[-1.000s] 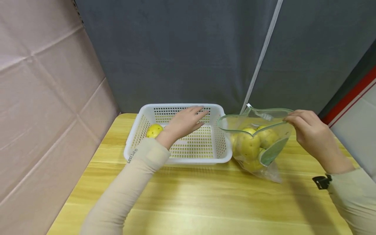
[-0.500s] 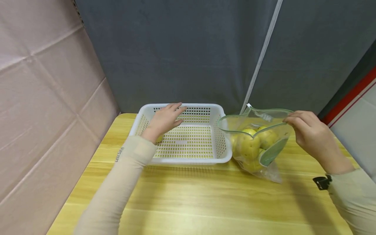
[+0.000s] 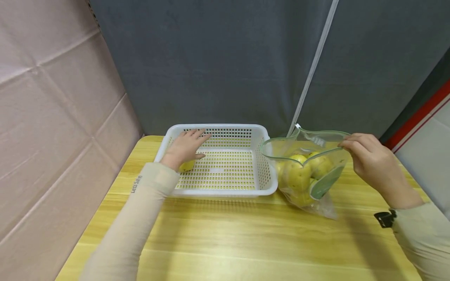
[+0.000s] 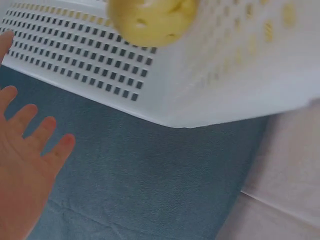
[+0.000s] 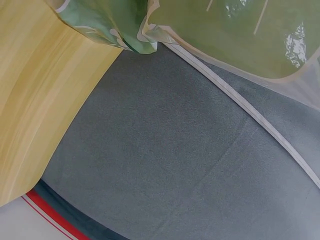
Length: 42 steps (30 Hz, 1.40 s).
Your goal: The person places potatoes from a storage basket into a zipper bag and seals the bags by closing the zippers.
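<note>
My left hand (image 3: 184,148) is over the left end of a white plastic basket (image 3: 228,192), its fingers spread and nothing in them. Partly hidden beneath that hand is a yellow potato (image 3: 187,166); in the left wrist view the potato (image 4: 152,22) sits inside the basket, apart from the fingers (image 4: 60,150). To the right, my right hand (image 3: 376,162) pinches the green-edged rim of a clear zip bag (image 3: 339,158). The bag stands with its mouth wide, and several potatoes (image 3: 299,175) lie in it. The right wrist view shows the bag (image 5: 235,35) but no hand.
Both containers stand side by side on a wooden table (image 3: 232,238), the bag close against the basket's right end. A dark grey curtain (image 3: 211,66) hangs behind them. Pinkish cloth (image 3: 59,128) covers the left side, and a red-edged white panel (image 3: 436,136) borders the right.
My left hand has moved left across the basket, from its middle to over the potato at the left end. The right hand and the bag have stayed in place.
</note>
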Each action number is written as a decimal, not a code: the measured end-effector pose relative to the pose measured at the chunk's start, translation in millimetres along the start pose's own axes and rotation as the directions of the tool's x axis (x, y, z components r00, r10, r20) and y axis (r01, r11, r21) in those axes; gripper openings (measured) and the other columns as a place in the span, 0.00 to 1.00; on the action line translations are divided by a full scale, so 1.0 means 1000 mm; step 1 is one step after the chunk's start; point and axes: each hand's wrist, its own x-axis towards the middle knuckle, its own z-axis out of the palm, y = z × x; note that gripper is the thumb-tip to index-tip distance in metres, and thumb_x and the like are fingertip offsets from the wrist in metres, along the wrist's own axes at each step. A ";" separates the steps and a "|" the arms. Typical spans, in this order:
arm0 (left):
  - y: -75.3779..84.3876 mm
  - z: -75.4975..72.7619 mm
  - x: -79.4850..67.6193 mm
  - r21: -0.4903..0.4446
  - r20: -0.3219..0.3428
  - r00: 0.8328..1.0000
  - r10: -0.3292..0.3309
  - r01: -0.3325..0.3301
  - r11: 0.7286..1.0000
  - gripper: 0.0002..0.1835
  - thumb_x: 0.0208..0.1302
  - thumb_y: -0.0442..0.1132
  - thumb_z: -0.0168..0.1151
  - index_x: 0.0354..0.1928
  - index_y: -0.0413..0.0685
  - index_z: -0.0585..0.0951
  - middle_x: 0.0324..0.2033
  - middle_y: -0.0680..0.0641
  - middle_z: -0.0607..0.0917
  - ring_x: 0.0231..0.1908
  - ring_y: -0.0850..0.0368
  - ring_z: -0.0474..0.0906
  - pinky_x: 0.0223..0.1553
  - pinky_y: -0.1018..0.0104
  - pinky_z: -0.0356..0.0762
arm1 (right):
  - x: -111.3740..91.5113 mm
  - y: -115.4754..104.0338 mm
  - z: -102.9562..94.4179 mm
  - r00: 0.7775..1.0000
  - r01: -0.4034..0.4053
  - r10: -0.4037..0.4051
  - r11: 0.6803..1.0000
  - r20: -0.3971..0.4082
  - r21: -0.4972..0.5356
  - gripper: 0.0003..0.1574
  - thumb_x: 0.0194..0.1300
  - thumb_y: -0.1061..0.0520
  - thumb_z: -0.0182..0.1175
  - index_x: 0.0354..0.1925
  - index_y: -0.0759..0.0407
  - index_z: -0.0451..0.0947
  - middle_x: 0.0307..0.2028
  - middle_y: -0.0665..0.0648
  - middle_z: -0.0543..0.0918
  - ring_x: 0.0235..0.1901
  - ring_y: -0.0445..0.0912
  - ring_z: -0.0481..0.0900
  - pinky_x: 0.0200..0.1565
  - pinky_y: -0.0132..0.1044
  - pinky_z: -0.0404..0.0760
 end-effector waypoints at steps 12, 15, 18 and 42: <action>-0.004 0.013 -0.005 0.050 0.108 0.994 -0.025 0.020 0.999 0.48 0.56 0.60 0.64 0.74 0.55 0.54 0.74 0.43 0.56 0.71 0.40 0.56 0.72 0.41 0.53 | -0.001 -0.001 -0.002 0.999 -0.004 0.006 0.999 0.034 -0.050 0.30 0.78 0.53 0.36 0.35 0.72 0.79 0.34 0.67 0.81 0.38 0.59 0.77 0.35 0.45 0.73; -0.005 0.016 -0.007 0.050 0.125 0.992 -0.028 0.022 0.999 0.49 0.54 0.60 0.66 0.74 0.54 0.55 0.73 0.43 0.57 0.71 0.39 0.56 0.72 0.41 0.53 | -0.001 -0.001 -0.002 0.999 -0.001 0.003 0.999 0.032 -0.048 0.30 0.78 0.54 0.36 0.35 0.72 0.79 0.34 0.67 0.81 0.38 0.59 0.77 0.36 0.43 0.73; -0.006 0.019 -0.008 0.058 0.149 0.988 -0.033 0.024 0.998 0.51 0.52 0.60 0.68 0.74 0.53 0.56 0.73 0.42 0.57 0.71 0.38 0.55 0.72 0.40 0.53 | -0.001 0.000 -0.001 1.000 0.002 -0.001 0.999 0.025 -0.038 0.29 0.77 0.54 0.37 0.35 0.72 0.79 0.34 0.68 0.81 0.38 0.59 0.77 0.42 0.34 0.72; -0.001 0.028 -0.012 0.057 0.221 0.973 -0.065 0.054 0.997 0.51 0.43 0.42 0.77 0.71 0.52 0.61 0.72 0.41 0.61 0.61 0.35 0.70 0.61 0.44 0.69 | -0.002 0.000 0.000 1.000 0.012 -0.012 1.000 0.011 0.011 0.28 0.77 0.55 0.39 0.35 0.74 0.78 0.33 0.69 0.80 0.37 0.61 0.76 0.59 0.14 0.58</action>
